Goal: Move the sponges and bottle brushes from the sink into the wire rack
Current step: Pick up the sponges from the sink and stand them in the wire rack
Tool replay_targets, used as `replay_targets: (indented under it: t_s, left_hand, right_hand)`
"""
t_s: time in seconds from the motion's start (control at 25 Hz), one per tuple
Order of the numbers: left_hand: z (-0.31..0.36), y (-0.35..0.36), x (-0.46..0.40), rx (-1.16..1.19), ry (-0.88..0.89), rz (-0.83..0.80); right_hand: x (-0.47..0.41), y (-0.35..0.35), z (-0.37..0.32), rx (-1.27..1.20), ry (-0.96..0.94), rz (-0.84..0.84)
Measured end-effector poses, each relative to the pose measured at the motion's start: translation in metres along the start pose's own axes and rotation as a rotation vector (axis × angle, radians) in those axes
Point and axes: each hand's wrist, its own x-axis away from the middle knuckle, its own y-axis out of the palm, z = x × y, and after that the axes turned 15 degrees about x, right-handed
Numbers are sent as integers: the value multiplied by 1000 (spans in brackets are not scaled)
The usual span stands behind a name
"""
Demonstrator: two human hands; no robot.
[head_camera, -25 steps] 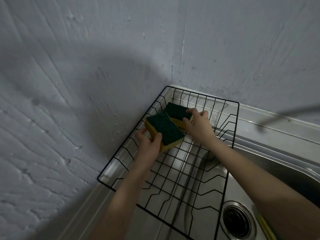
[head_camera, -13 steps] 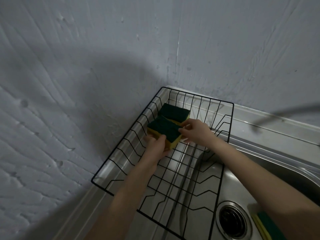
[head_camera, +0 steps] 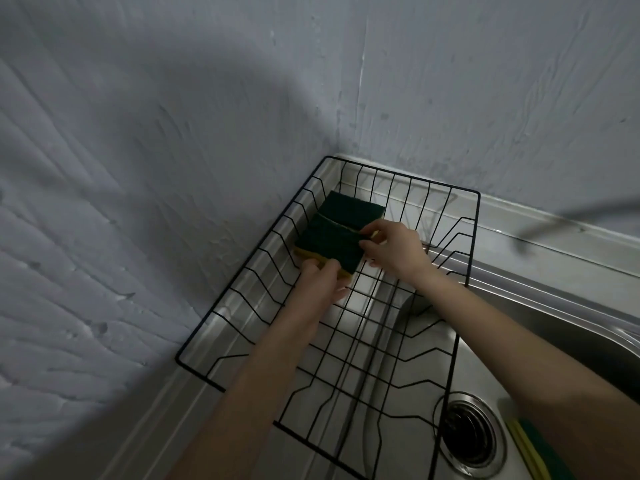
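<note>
In wire rack (head_camera: pixel 460 244), hands on sponge (head_camera: pixel 329 245)

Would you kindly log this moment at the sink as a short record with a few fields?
setting: steel sink in a wall corner, wire rack set across it
in rack: far sponge and near sponge, green sides up, side by side at the far left corner
left hand: grips the near sponge's front edge
right hand: fingers at the two sponges' right ends
still in sink: another sponge beside the drain, partly hidden by the right arm
brushes: none in view
</note>
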Motion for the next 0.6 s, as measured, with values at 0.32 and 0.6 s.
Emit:
replay_targets:
  t_s: [0.32,0.6]
  left_hand:
    - [7,2,6,65,-60,-37]
    - [6,3,7,47,-77,-13]
  right_hand:
    - [0,0,-4,4,-1,37]
    - [0,3,-2,56,0,21]
